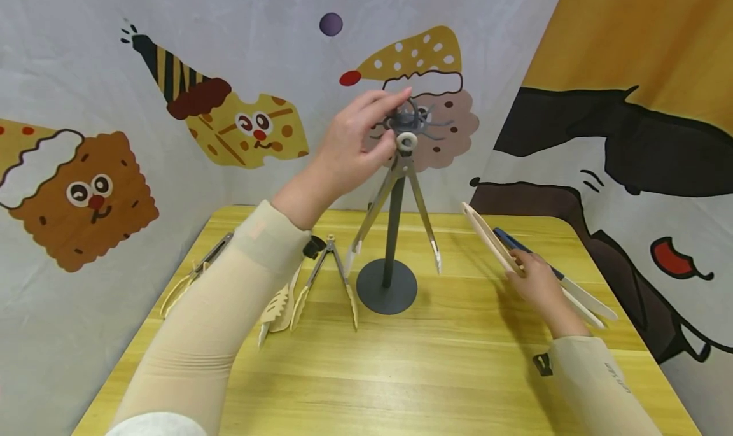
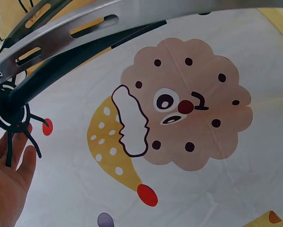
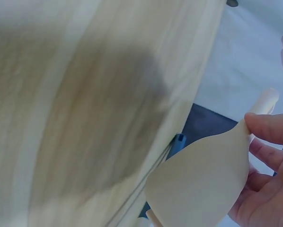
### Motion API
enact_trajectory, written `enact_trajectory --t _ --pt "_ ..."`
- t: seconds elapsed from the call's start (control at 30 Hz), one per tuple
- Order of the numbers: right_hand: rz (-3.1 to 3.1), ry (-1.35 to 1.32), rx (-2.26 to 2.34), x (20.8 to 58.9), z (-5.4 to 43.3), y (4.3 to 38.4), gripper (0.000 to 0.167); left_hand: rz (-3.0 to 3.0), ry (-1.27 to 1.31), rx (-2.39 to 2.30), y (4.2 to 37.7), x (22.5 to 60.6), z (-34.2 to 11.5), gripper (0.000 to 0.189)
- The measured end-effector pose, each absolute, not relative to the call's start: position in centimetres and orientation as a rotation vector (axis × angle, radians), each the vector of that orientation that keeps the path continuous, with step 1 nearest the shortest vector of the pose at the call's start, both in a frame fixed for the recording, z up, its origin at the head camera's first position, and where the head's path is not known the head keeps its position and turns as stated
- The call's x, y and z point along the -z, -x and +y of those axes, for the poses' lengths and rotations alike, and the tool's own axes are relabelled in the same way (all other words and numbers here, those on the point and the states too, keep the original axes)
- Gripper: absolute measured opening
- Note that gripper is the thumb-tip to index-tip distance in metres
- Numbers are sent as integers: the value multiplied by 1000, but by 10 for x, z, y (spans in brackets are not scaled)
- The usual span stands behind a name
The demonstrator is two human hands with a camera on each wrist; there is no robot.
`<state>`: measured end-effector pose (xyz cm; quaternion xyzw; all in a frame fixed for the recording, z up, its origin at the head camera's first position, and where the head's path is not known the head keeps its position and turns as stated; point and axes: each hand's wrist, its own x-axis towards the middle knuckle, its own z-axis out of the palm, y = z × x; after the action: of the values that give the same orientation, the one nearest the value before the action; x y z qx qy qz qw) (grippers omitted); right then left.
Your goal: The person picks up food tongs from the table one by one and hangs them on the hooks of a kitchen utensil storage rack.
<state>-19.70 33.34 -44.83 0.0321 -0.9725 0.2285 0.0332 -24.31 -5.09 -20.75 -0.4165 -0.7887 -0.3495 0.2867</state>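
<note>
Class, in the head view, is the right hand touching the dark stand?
No, the right hand grips a pale utensil to the right of the dark stand, clearly apart from it.

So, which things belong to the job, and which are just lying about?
In use, apparently: grey hook stand with round base; silver metal tongs hanging there; beige broad-headed utensil.
Lying about: beige slotted turner; blue-handled pale blade; beige-tipped silver tongs.

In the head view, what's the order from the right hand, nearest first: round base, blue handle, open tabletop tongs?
1. Blue handle, beside the right hand
2. Round base, mid-table
3. Open tongs, left of the base
</note>
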Motion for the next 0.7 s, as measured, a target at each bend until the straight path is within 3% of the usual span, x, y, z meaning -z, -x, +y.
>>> enact_trajectory --t 0.7 --pt "-2803 -157 -802 412 300 182 43 -2116 1165 910 245 203 -55 48"
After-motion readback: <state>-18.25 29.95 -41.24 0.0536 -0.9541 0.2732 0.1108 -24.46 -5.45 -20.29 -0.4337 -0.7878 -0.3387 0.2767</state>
